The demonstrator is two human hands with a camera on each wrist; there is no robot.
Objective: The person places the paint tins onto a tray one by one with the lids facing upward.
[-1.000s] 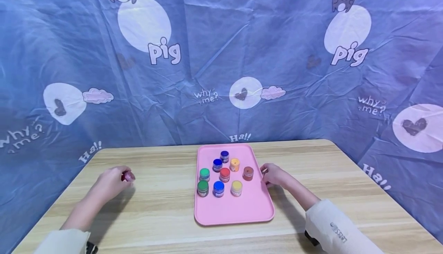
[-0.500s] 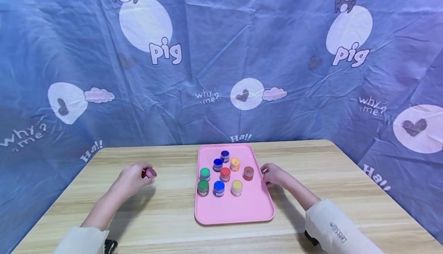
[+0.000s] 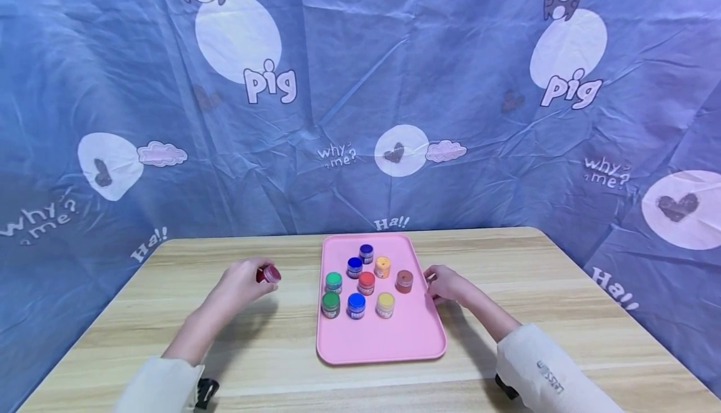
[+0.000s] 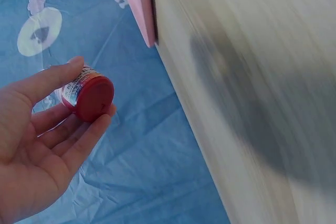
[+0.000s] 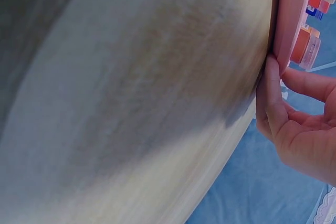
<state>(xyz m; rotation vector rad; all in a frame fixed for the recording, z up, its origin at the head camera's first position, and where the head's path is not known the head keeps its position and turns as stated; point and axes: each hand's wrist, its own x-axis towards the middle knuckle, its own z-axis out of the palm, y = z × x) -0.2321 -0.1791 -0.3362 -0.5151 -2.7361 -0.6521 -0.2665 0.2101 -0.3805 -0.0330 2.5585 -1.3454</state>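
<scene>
My left hand (image 3: 241, 283) pinches a small dark red paint jar (image 3: 272, 274) above the table, left of the pink tray. In the left wrist view, the jar (image 4: 96, 98) is tilted between thumb and fingers, its red end facing the camera and a printed label round its side. My right hand (image 3: 447, 284) holds the right edge of the pink tray (image 3: 383, 345). The right wrist view has the thumb on the tray's rim (image 5: 292, 19) and the fingers against its lower side. Nearest that hand on the tray stands a brown paint jar (image 3: 403, 282).
On the tray stand several more upright jars, among them a red one (image 3: 366, 283), a yellow one (image 3: 385, 306), a blue one (image 3: 356, 306) and a dark green one (image 3: 330, 305). Behind the wooden table (image 3: 270, 363) hangs a blue printed cloth (image 3: 338, 200).
The left hand has moved right and slightly away from me with the dark red jar, nearer the tray. The right hand and the tray stay in place.
</scene>
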